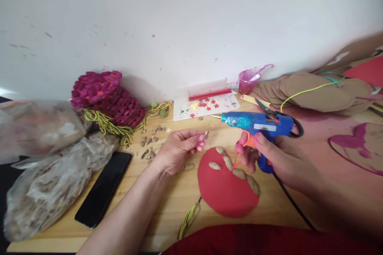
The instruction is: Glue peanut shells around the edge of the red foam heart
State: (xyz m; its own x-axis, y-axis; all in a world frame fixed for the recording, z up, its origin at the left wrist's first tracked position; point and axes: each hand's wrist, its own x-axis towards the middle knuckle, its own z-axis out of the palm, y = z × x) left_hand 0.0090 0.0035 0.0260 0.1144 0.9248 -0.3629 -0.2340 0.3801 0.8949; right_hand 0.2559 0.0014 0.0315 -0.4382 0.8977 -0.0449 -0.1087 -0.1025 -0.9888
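White, pink-specked wall is seen behind the wooden table, where a red round card with peanuts on it is laid. At the very tips of the thumb and finger of the left hand, a small pale bit is pinched tight, near the card's far edge. Inside the curled right hand, the blue glue gun is held by its handle, and its metal tip is pointed left, near the pinched bit.

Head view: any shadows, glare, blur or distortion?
Head view, all: shadow on the wall right of the magenta stack; pale highlights on the plastic bag; label on the glue gun too soft to read; likely wide-angle stretch toward edges; right forearm looks soft.
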